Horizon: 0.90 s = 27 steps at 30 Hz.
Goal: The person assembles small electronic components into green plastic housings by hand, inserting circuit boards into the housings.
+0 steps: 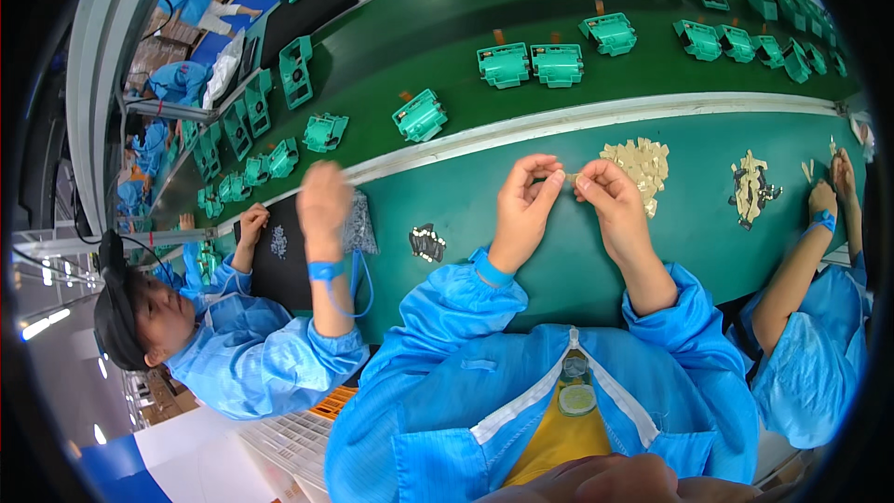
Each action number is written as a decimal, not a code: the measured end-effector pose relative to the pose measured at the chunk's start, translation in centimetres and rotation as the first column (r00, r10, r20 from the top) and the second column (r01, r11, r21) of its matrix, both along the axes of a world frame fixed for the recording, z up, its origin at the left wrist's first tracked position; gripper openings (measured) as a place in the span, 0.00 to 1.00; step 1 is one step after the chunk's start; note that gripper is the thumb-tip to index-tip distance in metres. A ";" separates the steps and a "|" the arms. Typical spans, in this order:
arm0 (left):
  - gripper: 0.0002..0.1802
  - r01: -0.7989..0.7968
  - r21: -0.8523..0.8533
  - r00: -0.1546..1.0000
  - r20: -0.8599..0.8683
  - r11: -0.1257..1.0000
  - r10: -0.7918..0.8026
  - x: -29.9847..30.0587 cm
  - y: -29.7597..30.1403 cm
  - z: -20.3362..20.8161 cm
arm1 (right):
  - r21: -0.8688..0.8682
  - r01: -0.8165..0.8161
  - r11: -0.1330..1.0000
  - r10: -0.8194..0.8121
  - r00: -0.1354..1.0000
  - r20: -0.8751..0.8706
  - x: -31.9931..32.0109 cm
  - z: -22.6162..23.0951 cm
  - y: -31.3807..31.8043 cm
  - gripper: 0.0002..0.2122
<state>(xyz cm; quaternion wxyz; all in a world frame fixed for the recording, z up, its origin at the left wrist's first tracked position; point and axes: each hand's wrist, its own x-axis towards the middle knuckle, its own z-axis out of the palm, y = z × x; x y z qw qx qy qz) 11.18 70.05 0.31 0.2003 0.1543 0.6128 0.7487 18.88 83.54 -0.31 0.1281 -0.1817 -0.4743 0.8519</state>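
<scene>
My left hand (523, 214) and my right hand (615, 210) meet above the green worktop (559, 296). Between their pinched fingertips is a small pale yellow piece (571, 177), mostly covered by the fingers. A blue wrist strap (491, 268) circles my left wrist. Just past my right hand lies a heap of flat pale yellow pieces (650, 168). Left of my left hand sits a small cluster of black parts with whitish ends (427, 243).
Beyond a pale rail (484, 135), a green conveyor (372, 65) carries several teal plastic housings (503, 65). At left, a co-worker's blurred hand (325, 205) hovers by a black mat (281, 265). Another co-worker's hand (821, 197) is at far right, near mixed yellow and black pieces (748, 191).
</scene>
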 end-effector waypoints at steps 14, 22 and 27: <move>0.10 -0.178 -0.279 0.745 -0.665 0.944 -0.056 -1.2 -0.6 0.2 | 0.052 -0.110 0.993 0.108 0.993 0.044 -0.2 -0.2 0.9 0.03; 0.08 -0.257 -0.339 0.606 -0.786 0.905 -0.122 -0.9 -0.1 0.2 | 0.345 -0.092 0.934 0.075 0.995 0.064 0.0 0.1 0.5 0.03; 0.07 -0.259 -0.352 0.567 -0.809 0.899 -0.153 -0.8 0.1 0.5 | 0.526 -0.079 0.847 0.059 0.997 0.054 -0.1 -0.1 0.7 0.03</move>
